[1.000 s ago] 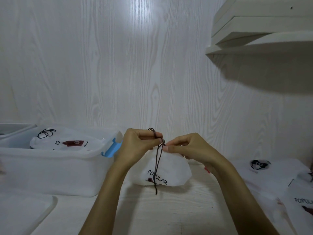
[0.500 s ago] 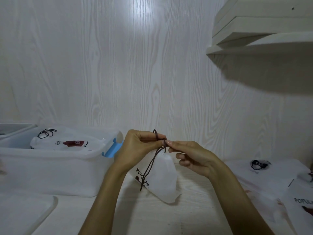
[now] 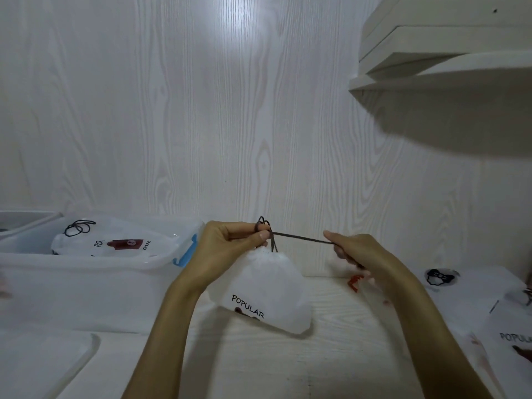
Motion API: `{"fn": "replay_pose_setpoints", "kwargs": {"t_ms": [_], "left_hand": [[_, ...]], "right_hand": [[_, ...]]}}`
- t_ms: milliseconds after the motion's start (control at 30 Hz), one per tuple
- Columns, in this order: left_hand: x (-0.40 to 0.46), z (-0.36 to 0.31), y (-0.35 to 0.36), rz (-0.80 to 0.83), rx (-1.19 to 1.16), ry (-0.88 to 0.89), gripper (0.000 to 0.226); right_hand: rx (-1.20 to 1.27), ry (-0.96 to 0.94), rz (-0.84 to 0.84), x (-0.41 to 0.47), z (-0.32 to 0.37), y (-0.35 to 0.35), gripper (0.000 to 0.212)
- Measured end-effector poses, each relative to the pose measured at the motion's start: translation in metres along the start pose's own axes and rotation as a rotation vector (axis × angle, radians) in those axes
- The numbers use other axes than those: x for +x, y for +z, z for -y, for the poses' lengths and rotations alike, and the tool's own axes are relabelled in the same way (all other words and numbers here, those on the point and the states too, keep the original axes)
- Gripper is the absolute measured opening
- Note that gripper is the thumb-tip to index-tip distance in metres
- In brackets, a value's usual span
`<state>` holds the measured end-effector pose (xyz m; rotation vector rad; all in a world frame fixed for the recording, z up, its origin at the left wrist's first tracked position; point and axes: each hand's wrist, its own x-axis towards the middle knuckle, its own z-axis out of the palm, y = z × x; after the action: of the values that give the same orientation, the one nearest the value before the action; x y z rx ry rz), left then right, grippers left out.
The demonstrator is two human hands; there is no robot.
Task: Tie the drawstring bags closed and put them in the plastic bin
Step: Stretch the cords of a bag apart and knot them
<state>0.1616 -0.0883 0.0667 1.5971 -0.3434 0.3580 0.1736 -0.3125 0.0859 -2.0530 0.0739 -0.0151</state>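
A white drawstring bag (image 3: 264, 286) printed POPULAR hangs just above the table in the middle, its neck gathered. My left hand (image 3: 230, 246) pinches the dark cord's loop at the bag's neck. My right hand (image 3: 359, 251) grips the dark drawstring (image 3: 302, 239) and holds it taut, stretched out sideways to the right. A clear plastic bin (image 3: 86, 280) with a blue latch stands at the left; a tied white bag (image 3: 115, 243) lies inside it.
Several flat white bags (image 3: 472, 286) lie on the table at the right, one with a black print. The bin's lid (image 3: 43, 364) lies at the front left. A white shelf (image 3: 446, 61) juts out from the wall at the upper right.
My right hand has pulled the cord out to the right until it is taut. The bag has swung back with its print facing me. My left hand has stayed at the neck.
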Motion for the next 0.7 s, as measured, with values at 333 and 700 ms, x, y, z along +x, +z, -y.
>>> {"fn": "replay_pose_setpoints", "kwargs": {"t_ms": [333,700], "left_hand": [[-0.003,-0.002,0.007,0.074,0.067,-0.023,0.014],[0.003,0.001,0.008,-0.047,0.096,-0.058,0.016]], "right_hand": [[-0.134,-0.360,0.266,-0.026,0.024,0.017,0.028],[-0.165,-0.510,-0.115,-0.017,0.019,0.037,0.002]]}}
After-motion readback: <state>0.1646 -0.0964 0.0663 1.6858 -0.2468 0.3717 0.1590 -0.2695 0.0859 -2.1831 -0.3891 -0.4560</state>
